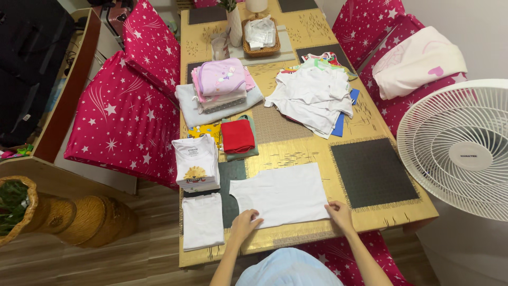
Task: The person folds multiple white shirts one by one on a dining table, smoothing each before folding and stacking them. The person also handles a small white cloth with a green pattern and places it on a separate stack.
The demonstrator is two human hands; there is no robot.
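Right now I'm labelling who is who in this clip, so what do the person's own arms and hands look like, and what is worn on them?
Both forearms are bare: no sleeves reach into view. The left hand and the right hand wear no gloves, and no watch, bracelet or ring can be made out at this size. A light blue garment shows at the bottom edge, between the arms.

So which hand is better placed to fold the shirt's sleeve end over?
Probably the left hand. It rests on the white shirt near the end with the sleeve and neckline, while the right hand presses the lower corner at the far, plain end.
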